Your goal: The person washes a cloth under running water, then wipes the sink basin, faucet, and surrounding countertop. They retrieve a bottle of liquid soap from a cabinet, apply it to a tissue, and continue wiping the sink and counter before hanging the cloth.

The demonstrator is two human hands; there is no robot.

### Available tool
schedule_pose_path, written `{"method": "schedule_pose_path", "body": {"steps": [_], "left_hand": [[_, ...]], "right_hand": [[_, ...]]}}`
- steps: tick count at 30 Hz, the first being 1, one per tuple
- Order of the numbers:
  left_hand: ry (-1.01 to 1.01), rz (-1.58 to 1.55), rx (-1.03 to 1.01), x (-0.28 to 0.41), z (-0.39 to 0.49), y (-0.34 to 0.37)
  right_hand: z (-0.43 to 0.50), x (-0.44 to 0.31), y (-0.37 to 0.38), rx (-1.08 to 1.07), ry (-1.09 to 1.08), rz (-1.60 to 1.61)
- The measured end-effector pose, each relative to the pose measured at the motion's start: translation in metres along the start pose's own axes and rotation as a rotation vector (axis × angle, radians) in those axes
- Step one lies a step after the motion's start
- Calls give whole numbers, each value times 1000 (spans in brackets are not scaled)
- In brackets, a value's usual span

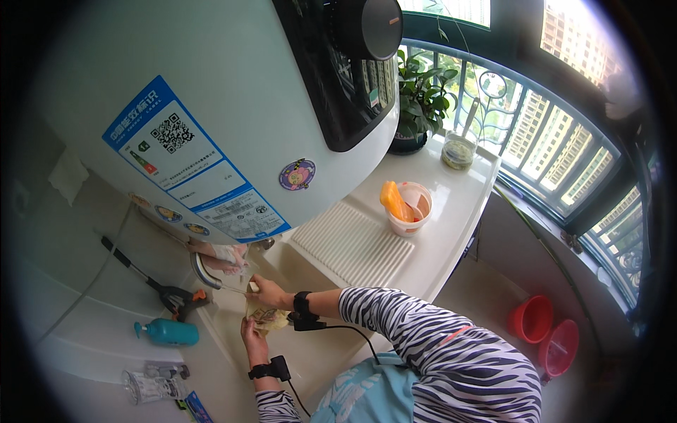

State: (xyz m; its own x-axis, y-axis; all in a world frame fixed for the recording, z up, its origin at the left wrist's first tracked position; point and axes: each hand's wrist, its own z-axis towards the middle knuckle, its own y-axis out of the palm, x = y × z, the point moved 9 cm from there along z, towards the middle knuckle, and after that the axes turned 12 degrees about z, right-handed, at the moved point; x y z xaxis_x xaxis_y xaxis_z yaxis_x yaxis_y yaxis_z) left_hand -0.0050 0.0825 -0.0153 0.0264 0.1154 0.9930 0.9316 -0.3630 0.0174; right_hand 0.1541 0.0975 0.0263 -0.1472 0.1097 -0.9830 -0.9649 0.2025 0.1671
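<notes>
My right hand holds a small whitish bar, apparently soap, against a pale yellow cloth with a patterned patch. Below it, my left hand grips the cloth's lower edge. Both hands are over the cream sink basin. A curved metal faucet points toward my right hand, and a thin stream seems to run from its spout. Some fingers are hidden behind the cloth. Close behind the faucet hangs a pink and white cloth-like bundle, partly in clear plastic.
A large white appliance overhangs the sink. Right of the basin are a ribbed washboard and a white tub with an orange brush-like item. A teal pump bottle and glass jar stand left. Red basins sit low at right.
</notes>
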Motion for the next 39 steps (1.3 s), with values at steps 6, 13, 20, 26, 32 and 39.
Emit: {"method": "schedule_pose_path", "body": {"steps": [6, 13, 20, 26, 32, 39], "left_hand": [[-188, -398, 2, -35, 8, 26], [-310, -271, 264, -41, -1, 35], [-404, -443, 108, -76, 23, 23], [-452, -244, 127, -71, 22, 40], [-560, -265, 162, -51, 9, 52], [-167, -243, 17, -12, -1, 36]], "right_hand": [[-32, -12, 36, -197, -90, -401], [-32, 5, 23, -169, 94, -565], [-27, -1, 31, -158, 15, -547], [-21, 7, 1, -64, 147, -519], [-22, 13, 5, -123, 69, -572], [20, 21, -27, -44, 137, -535]]}}
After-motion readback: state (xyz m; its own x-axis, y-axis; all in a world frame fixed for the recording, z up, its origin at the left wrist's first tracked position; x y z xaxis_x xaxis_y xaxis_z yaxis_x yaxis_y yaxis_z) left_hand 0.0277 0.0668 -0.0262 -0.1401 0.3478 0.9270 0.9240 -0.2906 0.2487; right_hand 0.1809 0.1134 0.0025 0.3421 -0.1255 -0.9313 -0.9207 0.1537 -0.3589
